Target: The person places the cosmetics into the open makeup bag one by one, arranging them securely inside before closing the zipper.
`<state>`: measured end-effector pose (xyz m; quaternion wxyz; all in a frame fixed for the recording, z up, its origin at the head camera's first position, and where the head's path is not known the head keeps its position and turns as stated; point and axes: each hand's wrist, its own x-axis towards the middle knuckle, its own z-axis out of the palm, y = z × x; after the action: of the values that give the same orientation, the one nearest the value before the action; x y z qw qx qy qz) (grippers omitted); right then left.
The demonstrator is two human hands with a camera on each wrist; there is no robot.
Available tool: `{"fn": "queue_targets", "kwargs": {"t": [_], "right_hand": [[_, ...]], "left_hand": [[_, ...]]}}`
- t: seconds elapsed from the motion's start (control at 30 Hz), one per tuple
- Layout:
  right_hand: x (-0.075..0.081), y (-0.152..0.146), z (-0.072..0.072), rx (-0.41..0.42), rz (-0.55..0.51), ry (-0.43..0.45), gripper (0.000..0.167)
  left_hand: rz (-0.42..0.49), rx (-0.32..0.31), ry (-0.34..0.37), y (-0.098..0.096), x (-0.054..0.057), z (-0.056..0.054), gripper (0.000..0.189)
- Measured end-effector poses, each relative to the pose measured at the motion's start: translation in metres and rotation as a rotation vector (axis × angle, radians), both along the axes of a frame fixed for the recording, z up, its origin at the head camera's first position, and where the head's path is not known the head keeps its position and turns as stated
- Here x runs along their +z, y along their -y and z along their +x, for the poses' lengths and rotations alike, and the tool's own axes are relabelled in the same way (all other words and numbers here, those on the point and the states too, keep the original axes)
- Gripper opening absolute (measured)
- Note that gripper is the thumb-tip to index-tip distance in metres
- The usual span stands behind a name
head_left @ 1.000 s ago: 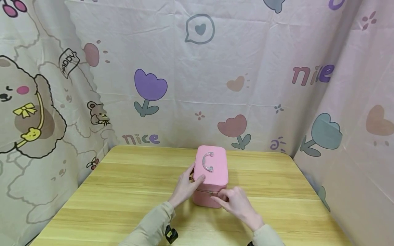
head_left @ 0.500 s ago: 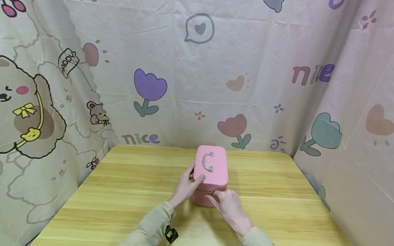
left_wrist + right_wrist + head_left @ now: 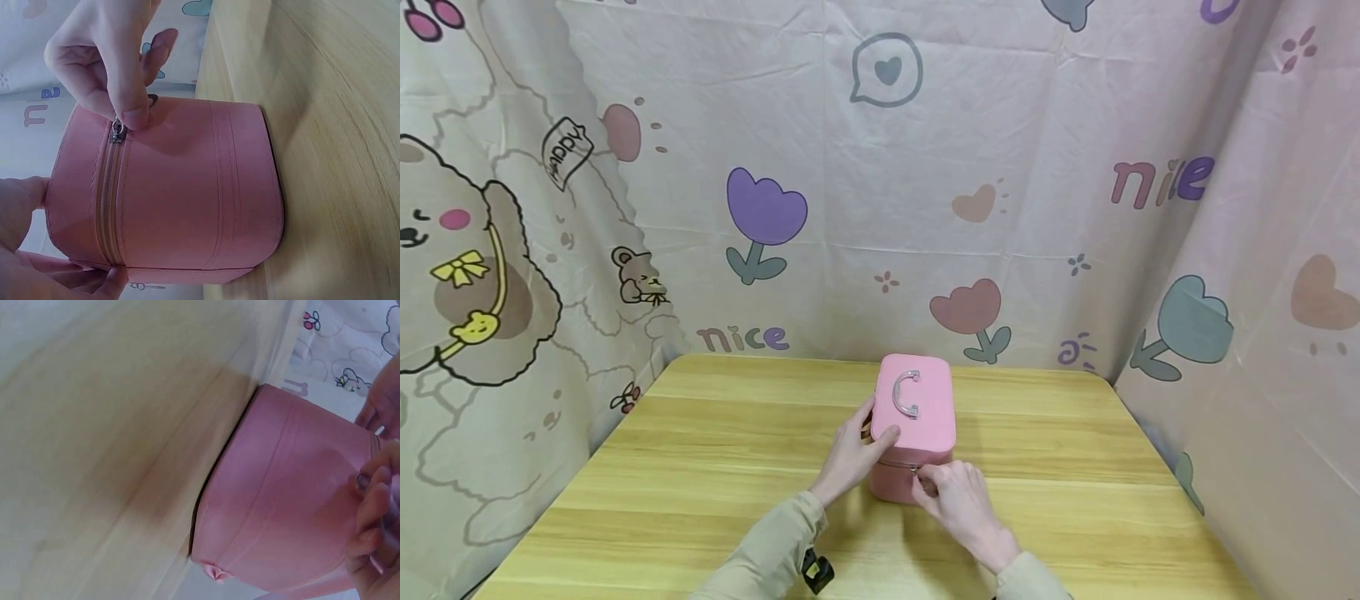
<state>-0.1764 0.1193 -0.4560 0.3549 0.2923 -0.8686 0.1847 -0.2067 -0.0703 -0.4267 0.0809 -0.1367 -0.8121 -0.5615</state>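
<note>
A pink vanity case (image 3: pixel 932 421) with a silver handle (image 3: pixel 898 398) on its lid stands upright on the wooden table. The left hand (image 3: pixel 846 458) grips the case's left side near the front corner, thumb on the lid and fingers along the side wall. At the front, the right hand (image 3: pixel 958 504) pinches the metal zipper pull (image 3: pixel 118 129) between thumb and curled index finger. In the left wrist view, the zipper (image 3: pixel 107 209) runs closed from the slider towards the left hand. The right wrist view shows the case's lower wall (image 3: pixel 269 500), with the fingers partly covering the zipper.
The wooden table (image 3: pixel 737 467) extends around the case, its back edge meeting a printed curtain (image 3: pixel 850 192). More curtain hangs at both sides. A black strap piece (image 3: pixel 817 572) hangs by the left sleeve (image 3: pixel 775 533).
The right hand has moved left along the case's front, its fingertips now at the zipper pull. The left hand and the case have stayed in place.
</note>
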Motion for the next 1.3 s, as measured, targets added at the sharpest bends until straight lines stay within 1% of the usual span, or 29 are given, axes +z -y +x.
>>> {"fn": "queue_targets", "kwargs": {"t": [0.17,0.3,0.4,0.5,0.6,0.73,0.87,1.0,1.13,1.27,1.3], "right_hand": [[0.001,-0.006,-0.001,0.068,0.014,0.060,0.024],[0.000,-0.012,-0.001,0.096,0.037,0.081,0.020],[0.001,-0.016,-0.002,0.142,0.037,0.131,0.016],[0.003,-0.023,-0.003,0.198,0.006,0.207,0.011],[0.006,-0.034,-0.005,0.230,-0.022,0.268,0.013],[0.006,-0.051,-0.008,0.222,-0.048,0.328,0.022],[0.005,-0.064,-0.013,0.204,-0.071,0.374,0.025],[0.003,-0.070,-0.018,0.235,-0.096,0.402,0.025],[-0.001,-0.071,-0.024,0.292,-0.149,0.457,0.020],[-0.005,-0.071,-0.027,0.354,-0.207,0.514,0.010],[-0.006,-0.071,-0.028,0.370,-0.214,0.516,0.009]], "left_hand": [[0.005,-0.003,0.003,0.000,0.000,0.000,0.071],[0.009,-0.009,0.000,0.001,0.000,0.000,0.071],[0.006,-0.012,0.000,0.001,0.001,0.000,0.071],[0.003,-0.015,-0.003,0.002,0.001,0.000,0.070],[0.000,-0.014,-0.005,0.002,0.001,0.000,0.070],[-0.004,-0.016,-0.005,0.002,0.001,0.000,0.070],[-0.020,-0.015,0.003,0.002,0.002,0.000,0.071],[-0.027,-0.016,0.020,0.002,0.002,0.000,0.072],[-0.019,-0.027,0.032,0.003,0.002,-0.001,0.072],[0.036,-0.053,0.031,0.006,0.002,-0.004,0.068],[0.050,-0.061,0.030,0.007,0.002,-0.004,0.067]]}}
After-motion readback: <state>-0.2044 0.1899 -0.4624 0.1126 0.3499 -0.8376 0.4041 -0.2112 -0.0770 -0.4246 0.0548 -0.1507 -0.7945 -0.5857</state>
